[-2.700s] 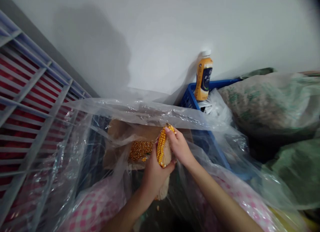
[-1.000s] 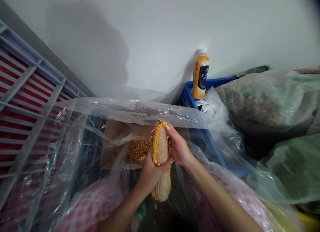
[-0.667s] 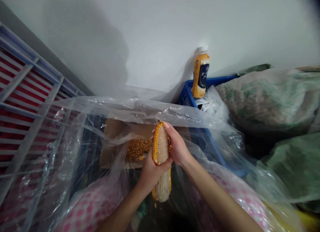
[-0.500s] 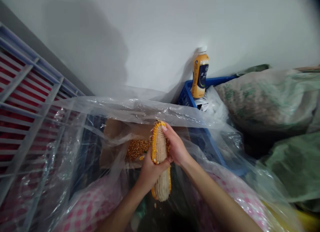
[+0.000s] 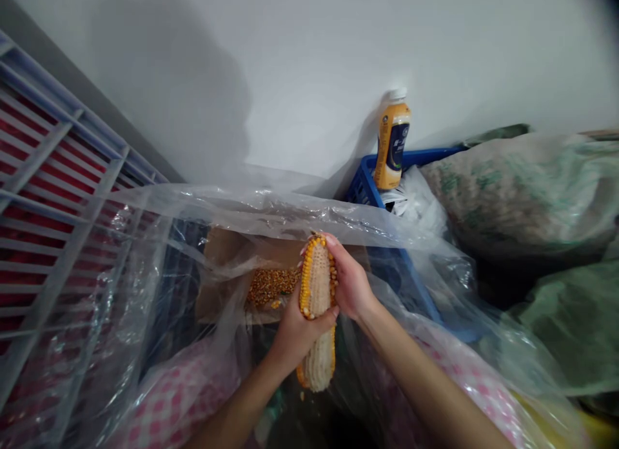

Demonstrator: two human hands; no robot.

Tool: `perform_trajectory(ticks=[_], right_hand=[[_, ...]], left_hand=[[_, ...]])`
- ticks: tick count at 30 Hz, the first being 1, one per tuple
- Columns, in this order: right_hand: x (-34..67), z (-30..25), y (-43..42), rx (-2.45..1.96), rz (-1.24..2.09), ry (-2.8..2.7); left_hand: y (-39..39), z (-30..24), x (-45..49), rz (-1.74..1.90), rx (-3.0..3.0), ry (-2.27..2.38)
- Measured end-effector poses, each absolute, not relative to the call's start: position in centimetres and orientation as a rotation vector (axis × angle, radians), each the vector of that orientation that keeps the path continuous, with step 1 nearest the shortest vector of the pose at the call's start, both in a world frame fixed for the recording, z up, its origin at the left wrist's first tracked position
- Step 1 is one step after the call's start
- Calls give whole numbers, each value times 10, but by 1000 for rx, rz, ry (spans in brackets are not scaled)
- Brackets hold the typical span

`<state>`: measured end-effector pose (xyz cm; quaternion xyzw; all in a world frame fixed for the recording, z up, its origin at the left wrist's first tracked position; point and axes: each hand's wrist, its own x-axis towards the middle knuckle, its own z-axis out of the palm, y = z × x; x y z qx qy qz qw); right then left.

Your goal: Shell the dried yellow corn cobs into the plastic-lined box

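A corn cob (image 5: 318,288) stands nearly upright in both my hands, its near face stripped to pale core and yellow kernels left along both edges. My left hand (image 5: 296,333) is closed round the cob's middle, thumb across the front. My right hand (image 5: 349,281) is wrapped round the upper part from the right, fingertips at the tip. Behind the cob, a cardboard box (image 5: 220,259) holds a heap of loose kernels (image 5: 271,286).
Clear plastic sheeting (image 5: 203,210) drapes over the box and my lap. A white lattice crate (image 5: 58,197) with red contents stands at left. A blue basket (image 5: 367,181) with an orange bottle (image 5: 393,139) sits by the wall. Filled sacks (image 5: 522,191) pile up at right.
The cob has turned in my hands, showing more bare core than before. Both hands stay on it and have shifted slightly right and down.
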<state>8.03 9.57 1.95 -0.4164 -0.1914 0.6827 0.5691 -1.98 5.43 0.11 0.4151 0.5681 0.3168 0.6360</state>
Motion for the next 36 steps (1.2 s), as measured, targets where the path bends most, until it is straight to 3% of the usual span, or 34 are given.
perform_trajectory(ticks=[29, 36], right_hand=[[78, 15, 89, -980, 1522, -621], [84, 30, 96, -843, 1720, -474]], left_hand=[[54, 4, -16, 796, 941, 1332], [54, 7, -20, 763, 800, 1304]])
